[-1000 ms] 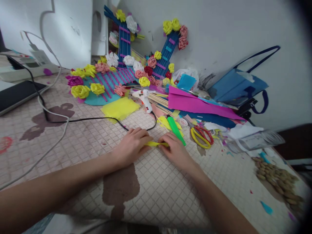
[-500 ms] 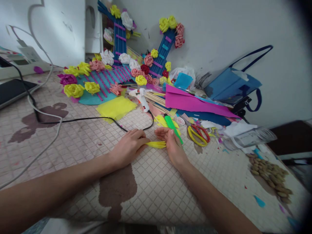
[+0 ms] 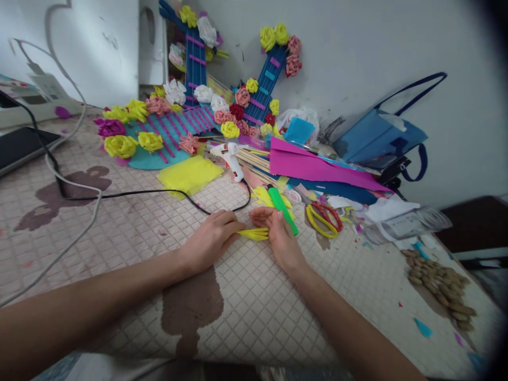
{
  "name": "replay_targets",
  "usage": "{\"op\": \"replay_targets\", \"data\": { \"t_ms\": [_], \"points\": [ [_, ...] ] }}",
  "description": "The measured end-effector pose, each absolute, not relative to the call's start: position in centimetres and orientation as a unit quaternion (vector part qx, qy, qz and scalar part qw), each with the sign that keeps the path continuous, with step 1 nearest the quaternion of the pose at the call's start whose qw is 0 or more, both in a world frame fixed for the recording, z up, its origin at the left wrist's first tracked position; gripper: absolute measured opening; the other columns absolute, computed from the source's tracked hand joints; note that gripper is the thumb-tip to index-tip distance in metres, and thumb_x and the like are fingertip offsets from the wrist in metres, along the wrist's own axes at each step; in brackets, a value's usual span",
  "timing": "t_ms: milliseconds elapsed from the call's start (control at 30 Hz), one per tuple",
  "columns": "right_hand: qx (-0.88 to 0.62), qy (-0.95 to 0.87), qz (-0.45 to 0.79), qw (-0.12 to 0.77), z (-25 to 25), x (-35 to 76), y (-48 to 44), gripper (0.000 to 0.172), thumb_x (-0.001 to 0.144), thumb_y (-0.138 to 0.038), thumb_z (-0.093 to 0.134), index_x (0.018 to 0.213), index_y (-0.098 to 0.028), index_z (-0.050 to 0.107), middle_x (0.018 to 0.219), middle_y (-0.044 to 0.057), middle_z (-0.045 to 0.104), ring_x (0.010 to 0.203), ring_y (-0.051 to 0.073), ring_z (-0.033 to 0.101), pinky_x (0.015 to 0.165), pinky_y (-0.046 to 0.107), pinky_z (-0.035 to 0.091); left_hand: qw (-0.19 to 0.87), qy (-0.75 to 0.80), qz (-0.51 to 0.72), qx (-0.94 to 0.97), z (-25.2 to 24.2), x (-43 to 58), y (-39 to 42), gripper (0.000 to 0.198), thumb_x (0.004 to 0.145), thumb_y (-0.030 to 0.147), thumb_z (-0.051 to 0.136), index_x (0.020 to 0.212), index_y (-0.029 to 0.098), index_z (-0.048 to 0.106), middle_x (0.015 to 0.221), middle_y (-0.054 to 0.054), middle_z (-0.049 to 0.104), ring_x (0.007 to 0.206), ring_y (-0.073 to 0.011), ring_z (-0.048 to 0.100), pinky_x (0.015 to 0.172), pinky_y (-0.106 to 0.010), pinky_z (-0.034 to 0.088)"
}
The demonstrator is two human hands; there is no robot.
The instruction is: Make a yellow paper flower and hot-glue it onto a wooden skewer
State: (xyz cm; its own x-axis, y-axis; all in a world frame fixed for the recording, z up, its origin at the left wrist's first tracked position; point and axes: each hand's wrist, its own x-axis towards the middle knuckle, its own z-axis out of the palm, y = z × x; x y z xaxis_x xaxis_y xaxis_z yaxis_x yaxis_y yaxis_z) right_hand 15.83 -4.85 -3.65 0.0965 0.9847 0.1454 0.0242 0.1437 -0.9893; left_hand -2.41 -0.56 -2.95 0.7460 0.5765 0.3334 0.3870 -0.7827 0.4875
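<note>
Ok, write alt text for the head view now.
A person's left hand holds one end of a bunched yellow strip at a patterned table; the right hand, open, is at its other end. Beyond lie a white glue gun and yellow- and red-handled scissors, with flower-trimmed blue guitar shapes farther back.

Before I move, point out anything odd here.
The heap of brown, nut-like pieces at right looks spilled, lying loose on the pale diamond-patterned tabletop; beyond it, a clear plastic container lies on its side.
</note>
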Motion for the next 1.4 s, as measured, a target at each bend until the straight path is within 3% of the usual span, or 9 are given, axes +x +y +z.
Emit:
{"op": "replay_targets", "data": {
  "t_ms": [133, 233, 300, 400, 633, 933, 1167, 1400],
  "points": [
    [-0.507, -0.557, 0.402, 0.520, -2.8, 15.9, -5.2, 0.041, 0.094, -0.051, 0.029, 0.102, -0.022, 0.057, 0.103, 0.006, 0.061, 0.097, 0.019, 0.058, 0.087, 0.037, 0.048, 0.204, 0.278, 0.240, 0.907, -3.0, -2.3, -0.5, 0.010, 0.088, 0.013, 0.047, 0.092, 0.015, 0.057, 0.091, -0.006, 0.055, 0.091, -0.0204, 0.051, 0.082, -0.036, 0.045],
    [-0.539, -0.663, 0.307, 0.418, -1.8, 16.1, -5.5, 0.024, 0.087, -0.041, 0.052, 0.101, -0.023, 0.057, 0.101, 0.005, 0.061, 0.095, 0.021, 0.056, 0.084, 0.037, 0.046, 0.205, 0.281, 0.243, 0.906, -3.0, -2.2, -0.4, 0.007, 0.087, 0.012, 0.048, 0.089, 0.015, 0.055, 0.089, -0.006, 0.055, 0.089, -0.0200, 0.051, 0.080, -0.035, 0.045],
    [-0.543, -0.733, 0.221, 0.346, -1.4, 16.1, -5.7, 0.016, 0.080, -0.030, 0.062, 0.094, -0.022, 0.059, 0.094, 0.004, 0.061, 0.093, 0.022, 0.053, 0.083, 0.038, 0.043, 0.209, 0.279, 0.242, 0.905, -3.0, -2.2, -0.4, 0.008, 0.087, 0.012, 0.048, 0.089, 0.015, 0.055, 0.089, -0.005, 0.055, 0.089, -0.0196, 0.051, 0.080, -0.034, 0.045],
    [-0.536, -0.778, 0.146, 0.293, -1.4, 15.9, -5.7, 0.006, 0.081, -0.015, 0.057, 0.082, -0.021, 0.059, 0.086, 0.004, 0.059, 0.090, 0.022, 0.050, 0.081, 0.037, 0.042, 0.216, 0.278, 0.243, 0.904, -3.0, -2.3, -0.3, 0.009, 0.088, 0.013, 0.048, 0.088, 0.016, 0.056, 0.088, -0.005, 0.054, 0.088, -0.0191, 0.051, 0.078, -0.033, 0.045],
    [-0.542, -0.783, 0.134, 0.275, -1.8, 16.0, -5.4, 0.012, 0.082, -0.011, 0.054, 0.079, -0.022, 0.057, 0.084, 0.003, 0.058, 0.087, 0.021, 0.048, 0.078, 0.035, 0.040, 0.226, 0.292, 0.261, 0.892, -2.8, -2.9, -0.4, 0.005, 0.086, 0.016, 0.054, 0.091, 0.015, 0.056, 0.090, -0.005, 0.054, 0.089, -0.0190, 0.051, 0.078, -0.031, 0.045],
    [-0.545, -0.799, 0.117, 0.225, -1.7, 16.1, -5.4, 0.012, 0.081, -0.009, 0.054, 0.080, -0.021, 0.052, 0.086, 0.003, 0.058, 0.088, 0.021, 0.048, 0.077, 0.035, 0.038, 0.214, 0.306, 0.226, 0.900, -2.0, -3.4, 0.0, 0.005, 0.084, 0.013, 0.056, 0.079, 0.014, 0.056, 0.084, -0.005, 0.056, 0.082, -0.0185, 0.051, 0.072, -0.030, 0.044],
    [-0.541, -0.802, 0.110, 0.227, -1.9, 16.1, -5.4, 0.011, 0.081, -0.010, 0.051, 0.079, -0.021, 0.052, 0.085, 0.003, 0.058, 0.087, 0.021, 0.048, 0.076, 0.036, 0.038, 0.228, 0.312, 0.234, 0.892, -2.0, -3.6, 0.2, 0.008, 0.082, 0.012, 0.056, 0.076, 0.015, 0.057, 0.083, -0.004, 0.057, 0.082, -0.0176, 0.052, 0.070, -0.029, 0.044],
    [-0.532, -0.803, 0.103, 0.247, -1.7, 16.0, -5.5, 0.008, 0.085, -0.015, 0.050, 0.079, -0.021, 0.051, 0.085, 0.004, 0.056, 0.087, 0.022, 0.047, 0.077, 0.036, 0.038, 0.178, 0.287, 0.234, 0.912, -1.0, -2.4, -0.3, 0.004, 0.081, 0.015, 0.058, 0.084, 0.016, 0.060, 0.087, -0.005, 0.059, 0.087, -0.0195, 0.053, 0.077, -0.032, 0.044]
  ]
}}
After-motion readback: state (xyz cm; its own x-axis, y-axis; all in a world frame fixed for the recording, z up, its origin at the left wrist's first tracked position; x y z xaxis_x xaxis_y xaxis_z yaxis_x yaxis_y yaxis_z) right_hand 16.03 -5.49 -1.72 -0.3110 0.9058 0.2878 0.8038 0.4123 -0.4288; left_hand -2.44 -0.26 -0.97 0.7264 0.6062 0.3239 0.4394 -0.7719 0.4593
